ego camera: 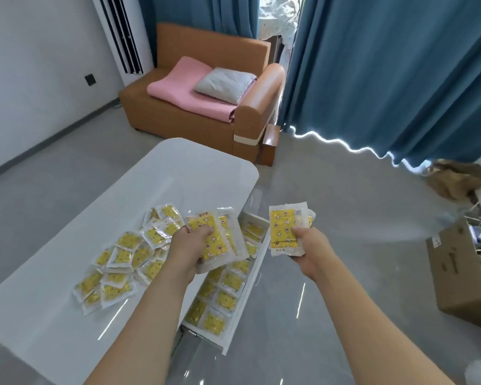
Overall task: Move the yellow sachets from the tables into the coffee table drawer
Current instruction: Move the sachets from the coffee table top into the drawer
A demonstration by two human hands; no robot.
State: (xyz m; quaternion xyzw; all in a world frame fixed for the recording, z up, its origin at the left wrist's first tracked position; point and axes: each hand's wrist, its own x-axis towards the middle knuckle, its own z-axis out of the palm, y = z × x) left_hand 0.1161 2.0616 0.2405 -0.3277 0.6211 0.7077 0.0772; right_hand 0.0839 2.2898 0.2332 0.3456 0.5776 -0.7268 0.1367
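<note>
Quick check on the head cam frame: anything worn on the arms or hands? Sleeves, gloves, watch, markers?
Nothing worn that shows. Both forearms are bare up to the bottom edge of the frame, no sleeve cuffs in view. The left hand and right hand have no gloves, rings, watch, bands or tracking markers visible.

No legible text on the sachets (285,232) or cardboard box (456,276).

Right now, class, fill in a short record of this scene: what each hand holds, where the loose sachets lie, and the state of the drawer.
left hand: grips a bunch of sachets
right hand: grips a smaller bunch
pile: loose sachets on the white table
drawer: pulled open, sachets in rows inside
task: unfinished, many sachets not yet in the drawer
</note>
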